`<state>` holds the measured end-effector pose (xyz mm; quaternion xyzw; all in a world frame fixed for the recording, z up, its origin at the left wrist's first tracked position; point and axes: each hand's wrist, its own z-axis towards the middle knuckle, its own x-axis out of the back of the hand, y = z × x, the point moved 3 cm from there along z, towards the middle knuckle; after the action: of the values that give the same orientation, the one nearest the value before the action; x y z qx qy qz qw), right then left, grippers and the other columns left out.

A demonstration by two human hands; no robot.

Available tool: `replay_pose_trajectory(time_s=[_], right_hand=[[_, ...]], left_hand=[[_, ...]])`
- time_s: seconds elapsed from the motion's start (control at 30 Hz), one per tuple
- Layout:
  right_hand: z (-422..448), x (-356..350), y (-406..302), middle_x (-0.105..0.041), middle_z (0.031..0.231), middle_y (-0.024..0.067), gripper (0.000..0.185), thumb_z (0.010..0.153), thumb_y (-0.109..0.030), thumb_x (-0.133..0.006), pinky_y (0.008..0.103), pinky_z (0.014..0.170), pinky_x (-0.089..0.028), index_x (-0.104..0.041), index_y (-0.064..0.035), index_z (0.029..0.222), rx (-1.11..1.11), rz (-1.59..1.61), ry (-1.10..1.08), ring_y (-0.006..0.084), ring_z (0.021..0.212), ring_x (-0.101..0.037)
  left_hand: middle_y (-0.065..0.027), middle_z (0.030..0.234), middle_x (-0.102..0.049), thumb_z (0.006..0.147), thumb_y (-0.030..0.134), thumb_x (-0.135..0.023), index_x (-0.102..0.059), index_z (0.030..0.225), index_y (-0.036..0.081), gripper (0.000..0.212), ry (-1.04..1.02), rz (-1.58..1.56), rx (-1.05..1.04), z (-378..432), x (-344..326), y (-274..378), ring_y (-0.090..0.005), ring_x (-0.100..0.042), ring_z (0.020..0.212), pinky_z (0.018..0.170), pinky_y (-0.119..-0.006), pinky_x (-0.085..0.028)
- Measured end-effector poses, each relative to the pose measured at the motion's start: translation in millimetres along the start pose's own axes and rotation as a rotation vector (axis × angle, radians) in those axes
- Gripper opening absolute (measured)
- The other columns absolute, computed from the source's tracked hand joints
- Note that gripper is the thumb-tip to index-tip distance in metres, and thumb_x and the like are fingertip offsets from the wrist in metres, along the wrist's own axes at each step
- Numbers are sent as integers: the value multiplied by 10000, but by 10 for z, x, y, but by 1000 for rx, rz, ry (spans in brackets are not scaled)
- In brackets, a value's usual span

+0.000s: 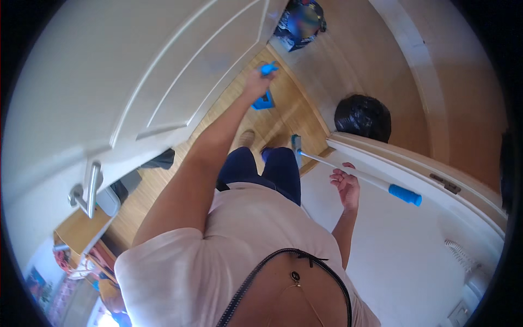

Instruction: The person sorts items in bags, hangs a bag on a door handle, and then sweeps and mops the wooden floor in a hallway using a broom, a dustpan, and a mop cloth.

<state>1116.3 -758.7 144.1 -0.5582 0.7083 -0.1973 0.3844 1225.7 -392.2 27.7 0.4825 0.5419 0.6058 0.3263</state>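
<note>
My left hand is closed around a bright blue handle, slightly blurred, above the wooden floor. Below that hand, a blue dustpan is partly hidden by it; whether the handle belongs to the pan cannot be seen. My right hand is at the white shaft of a broom, fingers loosely curled and partly spread, one fingertip showing beyond the shaft. Whether it grips the shaft is unclear. The broom has a blue foam-like grip at its upper end, and its head is low beside my right leg.
A white panelled door with a metal lever handle stands at left. Past the door frame are a black plastic bag and a printed bag. A white wall phone with coiled cord is at lower right.
</note>
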Motion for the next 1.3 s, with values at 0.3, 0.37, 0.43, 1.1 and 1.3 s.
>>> replay_pose_trajectory(time_s=[0.3, 0.37, 0.43, 1.1, 1.3], right_hand=[[-675, -865, 76, -518, 754, 54, 275, 791, -286, -563, 254, 689, -382, -517, -18, 825, 438, -1246, -81, 124, 728, -470], [-885, -1186, 139, -506, 746, 46, 258, 784, -257, -580, 240, 672, -380, -502, -12, 805, 624, -1190, -231, 111, 724, -457], [-1080, -1438, 221, -506, 756, 52, 245, 779, -227, -591, 229, 651, -378, -495, -3, 798, 633, -1075, -329, 98, 736, -454], [-3039, -3091, 2340, -574, 825, 185, 298, 755, -181, -584, 357, 631, -446, -504, -17, 990, 773, -1108, -806, 312, 762, -574], [-3470, -3536, 3105, -574, 825, 186, 277, 754, -157, -570, 369, 644, -440, -507, -22, 987, 527, -1242, -887, 323, 764, -566]], left_hand=[[-55, 855, -514, 748, 24, -566, -435, 927, 48, 223, 90, -326, -212, -1637, 733, 1021, -107, -480, 805, 689, -256, -412], [-45, 865, -515, 754, 17, -564, -418, 953, 49, 249, 142, -461, -243, -2033, 904, 1161, -100, -481, 814, 696, -249, -415], [-30, 881, -515, 773, 38, -559, -406, 968, 55, 248, 278, -646, -394, -2361, 1077, 1355, -83, -482, 815, 706, -239, -419], [-18, 914, -430, 634, 243, -670, -404, 1038, 46, 522, -19, -652, -362, -4743, 2698, 1698, -102, -395, 810, 717, -243, -339], [-12, 894, -479, 502, 343, -789, -443, 963, 59, 643, 114, -342, -421, -5318, 3617, 1372, -90, -443, 759, 666, -238, -370]])
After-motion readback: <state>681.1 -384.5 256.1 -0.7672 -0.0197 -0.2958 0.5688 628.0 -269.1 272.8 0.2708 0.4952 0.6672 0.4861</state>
